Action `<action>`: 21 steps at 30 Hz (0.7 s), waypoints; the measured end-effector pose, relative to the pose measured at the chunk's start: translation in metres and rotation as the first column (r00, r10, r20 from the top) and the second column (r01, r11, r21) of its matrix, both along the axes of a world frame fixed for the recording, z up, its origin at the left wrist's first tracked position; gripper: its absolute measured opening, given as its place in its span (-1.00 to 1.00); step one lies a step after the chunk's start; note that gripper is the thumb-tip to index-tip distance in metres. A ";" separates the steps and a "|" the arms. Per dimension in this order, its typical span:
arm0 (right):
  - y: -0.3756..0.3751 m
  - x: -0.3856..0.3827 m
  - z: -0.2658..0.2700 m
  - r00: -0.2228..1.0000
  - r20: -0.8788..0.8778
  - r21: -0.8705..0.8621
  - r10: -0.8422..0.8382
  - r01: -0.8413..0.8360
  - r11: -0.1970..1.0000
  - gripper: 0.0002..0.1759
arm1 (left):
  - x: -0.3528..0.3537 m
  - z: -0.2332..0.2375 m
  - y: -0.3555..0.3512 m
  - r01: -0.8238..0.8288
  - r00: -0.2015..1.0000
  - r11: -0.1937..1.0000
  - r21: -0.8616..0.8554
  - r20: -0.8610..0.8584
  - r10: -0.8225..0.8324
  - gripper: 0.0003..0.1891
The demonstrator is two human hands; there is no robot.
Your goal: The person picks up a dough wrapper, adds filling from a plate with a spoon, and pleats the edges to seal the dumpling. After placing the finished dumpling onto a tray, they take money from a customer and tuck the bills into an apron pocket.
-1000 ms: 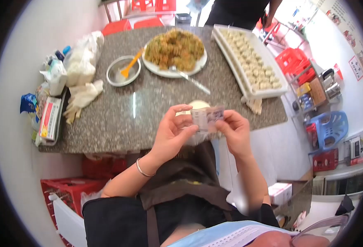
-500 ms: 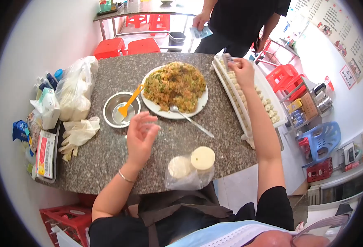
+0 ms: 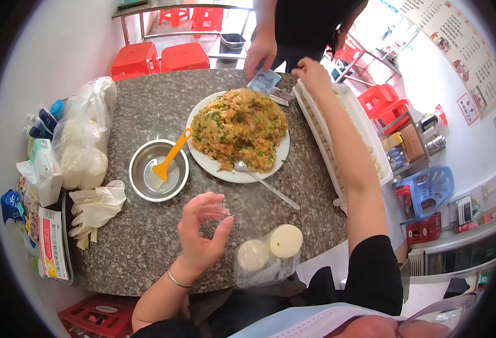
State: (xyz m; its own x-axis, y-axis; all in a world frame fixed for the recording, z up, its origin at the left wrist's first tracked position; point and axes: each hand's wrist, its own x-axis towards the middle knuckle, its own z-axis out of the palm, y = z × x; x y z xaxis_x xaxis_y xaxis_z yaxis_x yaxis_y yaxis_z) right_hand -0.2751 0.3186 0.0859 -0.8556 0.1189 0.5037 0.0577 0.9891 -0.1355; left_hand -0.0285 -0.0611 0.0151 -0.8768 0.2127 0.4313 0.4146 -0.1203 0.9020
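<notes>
My left hand (image 3: 204, 231) hovers above the near part of the table, fingers curved and thumb apart, holding nothing. My right hand (image 3: 314, 79) is stretched over the far end of a white tray (image 3: 386, 169) of pleated buns, its fingers loosely bent and apparently empty. A small pack (image 3: 282, 97) lies on the table just left of that tray. Two stacks of round dough wrappers (image 3: 286, 241) sit in a clear bag near my left hand. Beyond them stands a white plate (image 3: 196, 147) heaped with chopped filling (image 3: 239, 128); a metal spoon (image 3: 267, 186) rests on its rim.
A steel bowl (image 3: 138, 180) holds an orange-handled spatula (image 3: 172, 155). Gloves (image 3: 97, 207), a bag of dough (image 3: 85, 141) and a tissue pack (image 3: 46, 172) lie at left. Across the table, another person's hand (image 3: 262, 53) touches a blue packet (image 3: 265, 80).
My right hand has let go of the small pack, which now lies on the table. The other person's hand has lowered the blue packet to the table's far edge. The view has shifted.
</notes>
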 end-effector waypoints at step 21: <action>-0.122 0.368 -0.063 0.899 0.048 -0.604 0.436 -0.321 0.729 -0.77 | 0.041 0.006 0.045 0.288 0.913 0.715 -0.637 -0.042 -0.406 -0.64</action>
State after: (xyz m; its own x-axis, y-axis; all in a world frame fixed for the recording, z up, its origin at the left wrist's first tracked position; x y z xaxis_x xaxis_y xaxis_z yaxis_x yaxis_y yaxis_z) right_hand 0.0927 0.1965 0.0226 -0.9575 -0.0201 0.2878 -0.2253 0.6751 -0.7025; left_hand 0.0125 -0.0160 0.0209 -0.6144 0.7537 0.2332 0.6044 0.2596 0.7532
